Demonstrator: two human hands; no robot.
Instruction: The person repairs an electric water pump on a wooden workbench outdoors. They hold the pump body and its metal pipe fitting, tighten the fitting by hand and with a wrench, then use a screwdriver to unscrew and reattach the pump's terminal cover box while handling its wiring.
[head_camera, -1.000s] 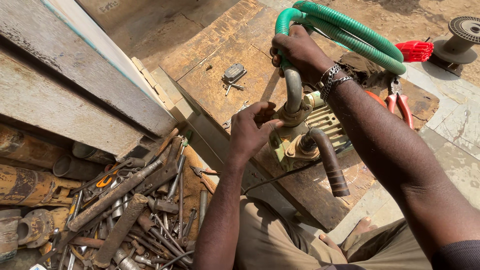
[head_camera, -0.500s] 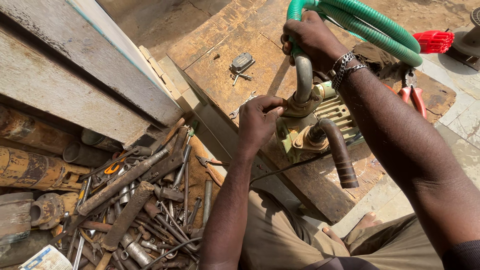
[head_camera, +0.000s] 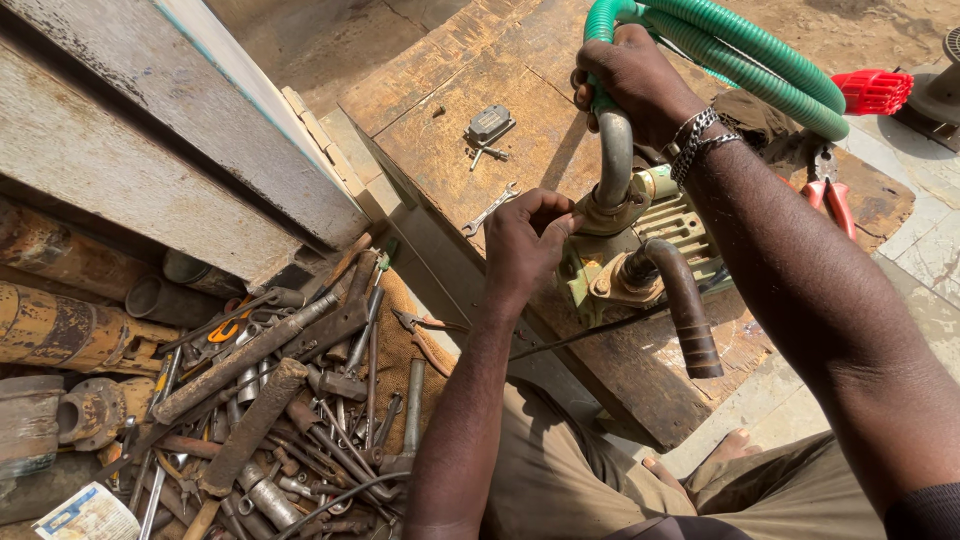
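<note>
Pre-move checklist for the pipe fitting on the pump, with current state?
1. Right hand grips top of the metal pipe bend: ok.
2. Left hand on the fitting collar: ok.
3. Collar thread tightness: cannot tell.
4. Green hose seated on the pipe: cannot tell, hidden by the hand.
5. Pump resting on the wooden bench: ok.
6. Small wrench lying on the bench near the left hand: ok.

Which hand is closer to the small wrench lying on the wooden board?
Left. The left hand works at the pipe fitting just right of the wrench; the right hand grips the green hose farther up.
</note>
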